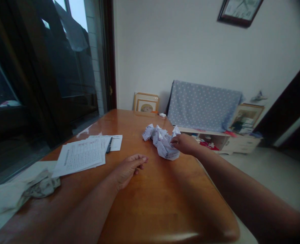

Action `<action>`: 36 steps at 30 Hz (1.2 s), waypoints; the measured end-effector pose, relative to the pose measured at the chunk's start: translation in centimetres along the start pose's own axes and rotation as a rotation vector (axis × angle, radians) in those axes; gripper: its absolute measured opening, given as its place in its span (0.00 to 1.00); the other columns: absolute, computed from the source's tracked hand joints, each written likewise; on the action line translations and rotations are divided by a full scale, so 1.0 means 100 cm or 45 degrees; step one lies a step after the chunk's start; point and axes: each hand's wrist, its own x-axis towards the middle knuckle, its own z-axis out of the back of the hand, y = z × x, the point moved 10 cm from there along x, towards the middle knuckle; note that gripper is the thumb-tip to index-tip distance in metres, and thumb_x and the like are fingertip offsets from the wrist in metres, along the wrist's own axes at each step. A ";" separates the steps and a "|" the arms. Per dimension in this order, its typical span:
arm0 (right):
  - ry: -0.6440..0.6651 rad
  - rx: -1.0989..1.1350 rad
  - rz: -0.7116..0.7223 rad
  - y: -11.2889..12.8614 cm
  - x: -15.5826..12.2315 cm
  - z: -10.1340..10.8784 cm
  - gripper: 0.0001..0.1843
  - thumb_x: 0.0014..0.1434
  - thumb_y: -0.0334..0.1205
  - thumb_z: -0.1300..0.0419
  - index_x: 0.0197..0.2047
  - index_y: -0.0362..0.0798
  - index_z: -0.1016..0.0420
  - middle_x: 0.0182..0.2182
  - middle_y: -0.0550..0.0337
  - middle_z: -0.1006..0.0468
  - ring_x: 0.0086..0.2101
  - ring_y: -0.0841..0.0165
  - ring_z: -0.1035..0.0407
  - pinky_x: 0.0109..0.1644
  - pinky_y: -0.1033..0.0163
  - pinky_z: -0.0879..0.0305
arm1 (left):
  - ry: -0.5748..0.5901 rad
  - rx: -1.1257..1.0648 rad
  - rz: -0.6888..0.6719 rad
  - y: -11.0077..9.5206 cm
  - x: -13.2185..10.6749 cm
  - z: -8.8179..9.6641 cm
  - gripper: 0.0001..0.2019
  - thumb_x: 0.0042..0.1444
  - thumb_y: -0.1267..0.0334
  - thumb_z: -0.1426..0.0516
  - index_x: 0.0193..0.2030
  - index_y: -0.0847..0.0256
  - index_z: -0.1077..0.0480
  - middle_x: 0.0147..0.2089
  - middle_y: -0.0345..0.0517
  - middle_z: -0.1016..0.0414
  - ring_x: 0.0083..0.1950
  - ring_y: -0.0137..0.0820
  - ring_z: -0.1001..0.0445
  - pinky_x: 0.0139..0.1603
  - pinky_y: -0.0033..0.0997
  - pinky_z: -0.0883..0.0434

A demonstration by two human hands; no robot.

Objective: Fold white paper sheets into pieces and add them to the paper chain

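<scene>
A heap of crumpled printed paper [161,143] lies on the glossy wooden table [150,203], right of centre. My right hand [184,143] reaches out to it and pinches its right side with closed fingers. My left hand [128,168] rests on the tabletop nearer to me, fingers loosely stretched forward and holding nothing. It lies between the crumpled heap and a stack of flat printed sheets [82,155] on the left. A dark pen [109,145] lies on those sheets.
A crumpled grey cloth [39,187] sits at the table's near left on white paper. Beyond the table stand a framed picture [146,103], a dotted cloth-covered object [203,105] on a low shelf, and dark doors at left. A clock [239,11] hangs on the wall.
</scene>
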 end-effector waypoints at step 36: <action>0.099 -0.154 -0.075 0.018 0.002 -0.024 0.16 0.60 0.44 0.48 0.40 0.49 0.21 0.40 0.48 0.19 0.41 0.57 0.27 0.43 0.59 0.42 | 0.008 0.121 -0.010 0.006 0.003 0.001 0.18 0.54 0.49 0.39 0.44 0.61 0.27 0.39 0.43 0.29 0.36 0.27 0.34 0.31 0.26 0.44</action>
